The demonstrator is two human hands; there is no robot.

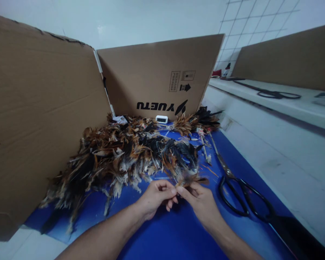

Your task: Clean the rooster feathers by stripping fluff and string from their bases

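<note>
My left hand (160,198) and my right hand (198,200) meet at the near side of the pile, thumbs toward each other. Both are closed in a pinch. A small brown feather (202,180) sticks out past the fingers of my right hand. What lies between my left thumb and forefinger is too small to make out, though it meets the right fingertips. Just beyond the hands spreads a heap of loose brown, black and cream feathers (124,155). Large black-handled scissors (228,173) lie to the right of my right hand, blades pointing away.
Cardboard panels stand at the left (43,119) and back (141,76) of the blue table surface (162,238). Near the back panel are a small white digital clock (161,119) and a feather bunch (186,124). Another pair of scissors (278,94) rests on the right ledge (308,108).
</note>
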